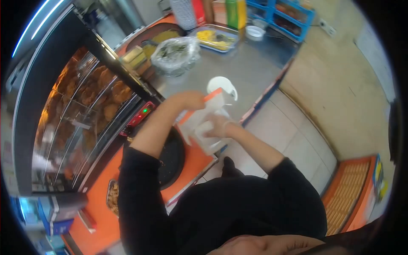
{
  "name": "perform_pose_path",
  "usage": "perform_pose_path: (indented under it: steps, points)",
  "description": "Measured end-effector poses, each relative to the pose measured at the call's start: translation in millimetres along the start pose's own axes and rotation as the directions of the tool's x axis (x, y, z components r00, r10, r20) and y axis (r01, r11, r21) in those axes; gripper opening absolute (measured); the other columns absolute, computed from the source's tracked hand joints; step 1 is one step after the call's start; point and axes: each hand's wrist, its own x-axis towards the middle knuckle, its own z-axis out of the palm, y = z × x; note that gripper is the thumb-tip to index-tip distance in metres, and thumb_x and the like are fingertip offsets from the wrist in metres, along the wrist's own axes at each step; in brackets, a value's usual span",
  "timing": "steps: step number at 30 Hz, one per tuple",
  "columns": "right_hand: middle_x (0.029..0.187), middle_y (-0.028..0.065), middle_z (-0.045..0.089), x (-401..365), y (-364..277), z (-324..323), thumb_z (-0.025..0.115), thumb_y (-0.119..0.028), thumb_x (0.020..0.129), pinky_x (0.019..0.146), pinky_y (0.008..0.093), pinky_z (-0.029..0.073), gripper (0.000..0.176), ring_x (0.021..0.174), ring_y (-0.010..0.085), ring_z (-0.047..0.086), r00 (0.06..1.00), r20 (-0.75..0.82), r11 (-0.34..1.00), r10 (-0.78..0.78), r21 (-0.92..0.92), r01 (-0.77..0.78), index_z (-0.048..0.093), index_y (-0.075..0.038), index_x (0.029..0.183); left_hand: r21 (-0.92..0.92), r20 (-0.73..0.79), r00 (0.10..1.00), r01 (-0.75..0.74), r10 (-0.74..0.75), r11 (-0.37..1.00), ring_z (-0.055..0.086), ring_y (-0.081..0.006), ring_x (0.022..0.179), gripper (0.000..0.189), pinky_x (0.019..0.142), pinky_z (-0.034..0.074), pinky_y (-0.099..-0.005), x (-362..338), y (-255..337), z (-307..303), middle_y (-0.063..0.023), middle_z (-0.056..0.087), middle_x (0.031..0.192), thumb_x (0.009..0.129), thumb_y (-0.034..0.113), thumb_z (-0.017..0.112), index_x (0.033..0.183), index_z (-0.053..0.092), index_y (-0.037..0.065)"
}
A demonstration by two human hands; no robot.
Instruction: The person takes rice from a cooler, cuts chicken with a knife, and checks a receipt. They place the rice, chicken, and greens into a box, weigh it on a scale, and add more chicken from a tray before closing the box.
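Observation:
A white and orange paper takeaway box (196, 123) is held up in front of my body, its flaps standing open. My left hand (193, 101) is closed on the box's upper edge. My right hand (219, 126), in a thin clear plastic glove, reaches against the box's inner side with its fingers bent around a white flap; motion blur softens the fingertips. Just beyond the box, a white bowl-like container (221, 85) rests on the steel counter (255, 63). Under the box, a round black pan (172, 159) sits on the orange counter (102, 208).
At left stands a heated glass display case (85, 97) filled with fried food. A plastic-covered bowl (175, 55), a tray of yellow food (214, 39), stacked cups (183, 15) and a blue rack (289, 17) line the back. A tray of fried pieces (112, 196) lies lower left.

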Motion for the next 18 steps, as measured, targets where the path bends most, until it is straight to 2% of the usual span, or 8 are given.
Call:
perform_pose_path:
  steps: [4,6,8,12,13,14,16,18]
  points:
    - [0.113,0.0168,0.055,137,82,60,0.070,-0.042,0.069,0.092,0.0380,0.040,0.060,0.107,0.0267,0.052,0.995,0.041,0.966,-0.093,0.246,0.080,0.053,-0.008,0.115,0.092,-0.385,0.912,0.193,-0.144,0.977,0.061,-0.0302,0.088,0.044,0.077,0.046,-0.0388,-23,-18,-24,-0.0169,0.064,0.093,0.076,0.030,0.060,0.113,0.056,0.007]
    - [0.113,0.0142,0.056,153,86,29,0.066,-0.037,0.075,0.091,0.0396,0.040,0.050,0.105,0.0265,0.052,0.991,0.107,0.937,-0.075,0.348,0.033,0.055,-0.006,0.113,-0.400,-0.487,0.763,0.238,-0.426,0.885,0.062,-0.0257,0.086,0.038,0.076,0.047,-0.0349,-69,-26,-24,-0.0142,0.065,0.093,0.081,0.029,0.060,0.113,0.057,0.008]
    - [0.109,0.0130,0.058,171,71,-5,0.064,-0.030,0.077,0.086,0.0393,0.043,0.042,0.100,0.0247,0.055,0.988,0.145,0.981,-0.052,0.193,0.023,0.058,-0.005,0.110,-0.536,-0.562,0.704,0.089,-0.434,0.839,0.061,-0.0202,0.087,0.029,0.076,0.046,-0.0309,-129,-40,27,-0.0120,0.064,0.092,0.086,0.023,0.055,0.108,0.059,0.005]
    - [0.103,0.0174,0.060,204,78,-51,0.060,-0.026,0.078,0.086,0.0401,0.043,0.029,0.097,0.0326,0.056,0.999,-0.042,0.896,-0.021,-0.444,0.001,0.063,-0.005,0.098,-0.933,-0.271,0.599,0.030,-0.753,0.359,0.057,-0.0192,0.089,0.030,0.076,0.045,-0.0307,-220,-11,191,-0.0122,0.063,0.094,0.089,0.027,0.050,0.100,0.061,0.001]
    - [0.102,0.0154,0.061,209,81,-61,0.060,-0.027,0.078,0.088,0.0410,0.043,0.026,0.097,0.0336,0.056,0.993,-0.108,0.888,0.050,-0.449,-0.094,0.064,-0.006,0.094,-0.911,-0.237,0.358,0.239,-0.903,0.334,0.057,-0.0193,0.090,0.034,0.077,0.045,-0.0312,-234,16,237,-0.0114,0.063,0.095,0.090,0.028,0.047,0.100,0.061,-0.002]
    - [0.102,0.0154,0.061,204,49,-82,0.060,-0.027,0.078,0.088,0.0410,0.043,0.026,0.097,0.0336,0.056,0.993,-0.118,0.890,0.026,-0.450,-0.077,0.064,-0.006,0.094,-0.992,0.127,0.277,0.040,-0.952,-0.121,0.058,-0.0201,0.089,0.036,0.075,0.045,-0.0315,-244,25,288,-0.0129,0.063,0.096,0.089,0.028,0.046,0.101,0.061,-0.002]
    - [0.096,0.0143,0.061,166,-41,-117,0.058,-0.024,0.081,0.084,0.0425,0.043,0.022,0.092,0.0319,0.056,0.885,0.081,0.857,-0.459,-0.224,0.465,0.063,-0.007,0.094,-0.812,0.495,0.239,-0.215,-0.836,-0.542,0.059,-0.0215,0.082,0.037,0.071,0.046,-0.0337,-274,46,344,-0.0140,0.063,0.092,0.089,0.029,0.043,0.106,0.059,0.001]
    - [0.090,0.0141,0.059,171,-129,-88,0.058,-0.021,0.082,0.078,0.0426,0.044,0.022,0.086,0.0309,0.056,0.601,-0.114,0.611,-0.791,-0.125,0.781,0.060,-0.008,0.099,-0.715,0.612,0.209,-0.265,-0.763,-0.647,0.059,-0.0217,0.076,0.038,0.067,0.046,-0.0346,-290,48,404,-0.0140,0.063,0.091,0.089,0.030,0.041,0.110,0.057,0.003]
